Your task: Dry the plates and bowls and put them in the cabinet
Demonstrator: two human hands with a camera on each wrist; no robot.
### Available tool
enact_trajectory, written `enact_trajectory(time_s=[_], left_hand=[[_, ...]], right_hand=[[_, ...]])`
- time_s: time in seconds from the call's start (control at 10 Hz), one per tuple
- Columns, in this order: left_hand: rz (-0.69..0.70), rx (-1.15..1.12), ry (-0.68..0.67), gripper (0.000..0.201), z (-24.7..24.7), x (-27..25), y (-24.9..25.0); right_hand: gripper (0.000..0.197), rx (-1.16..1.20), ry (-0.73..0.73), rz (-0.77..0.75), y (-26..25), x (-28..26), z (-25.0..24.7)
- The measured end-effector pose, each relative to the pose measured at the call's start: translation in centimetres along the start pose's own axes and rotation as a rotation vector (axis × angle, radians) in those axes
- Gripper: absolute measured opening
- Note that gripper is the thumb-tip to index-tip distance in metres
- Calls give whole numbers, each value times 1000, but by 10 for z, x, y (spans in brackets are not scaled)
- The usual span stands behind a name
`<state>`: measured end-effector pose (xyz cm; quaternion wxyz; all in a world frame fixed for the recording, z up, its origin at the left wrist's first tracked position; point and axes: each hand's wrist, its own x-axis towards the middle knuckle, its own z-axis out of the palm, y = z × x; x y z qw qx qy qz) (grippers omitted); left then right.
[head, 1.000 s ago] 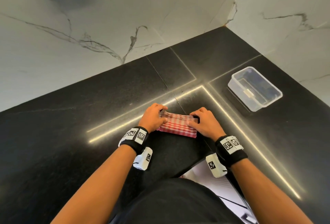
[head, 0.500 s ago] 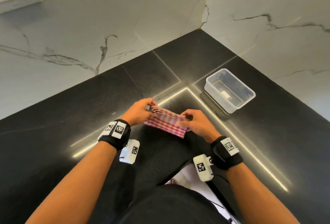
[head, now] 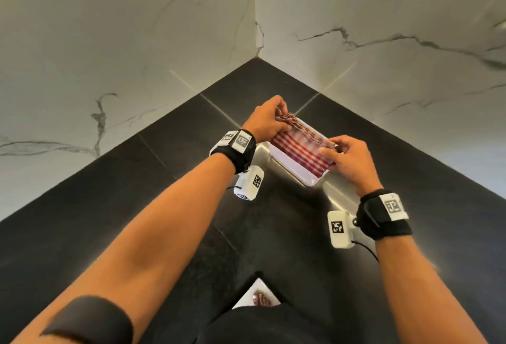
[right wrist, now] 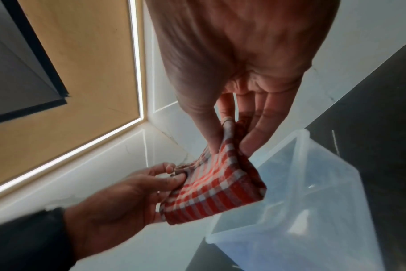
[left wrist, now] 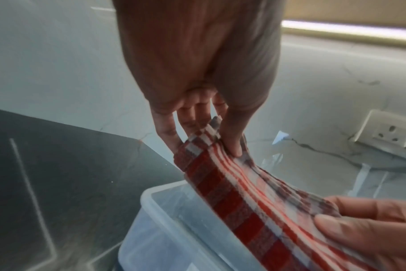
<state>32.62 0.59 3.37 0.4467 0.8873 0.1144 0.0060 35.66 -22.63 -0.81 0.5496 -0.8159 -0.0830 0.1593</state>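
A folded red-and-white checked cloth (head: pixel 297 146) hangs just above a clear plastic container (head: pixel 290 169) on the black counter near the wall corner. My left hand (head: pixel 269 121) pinches the cloth's far end between thumb and fingers. My right hand (head: pixel 346 156) pinches its near end. In the left wrist view the cloth (left wrist: pixel 243 192) stretches from my left fingers (left wrist: pixel 165 132) over the container's rim (left wrist: pixel 165 205). In the right wrist view the cloth (right wrist: pixel 218 185) sits beside the container's open top (right wrist: pixel 313 183). No plates or bowls are in view.
The black stone counter (head: pixel 137 193) meets white marble walls (head: pixel 123 42) at a corner behind the container. A wall socket (left wrist: pixel 389 132) shows in the left wrist view. Wooden cabinet undersides with a light strip (right wrist: pixel 137 60) hang overhead. The counter's front edge lies close to my body.
Both hands lifted the folded cloth off the counter and carried it right and away, until it hangs over the plastic container. My head turned toward the corner.
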Motion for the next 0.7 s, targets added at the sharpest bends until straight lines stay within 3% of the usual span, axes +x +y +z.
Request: enact_trajectory(time_s=[0.2,0.5,0.6,0.7], left_hand=[[-80,198,-103,28,20,48,7],[-82,387,-253,18,39,59,-8],[-11,442,-284,7,43,58,-15],[97,437,-214,13,41,54,-21]], right_hand=[[22,-167,51,-22,13,22,0],[27,-562,-21,-33,17,26,22],[28,-713,2,-93,14,20,23],[29,-722,145,-164,16,13,21]])
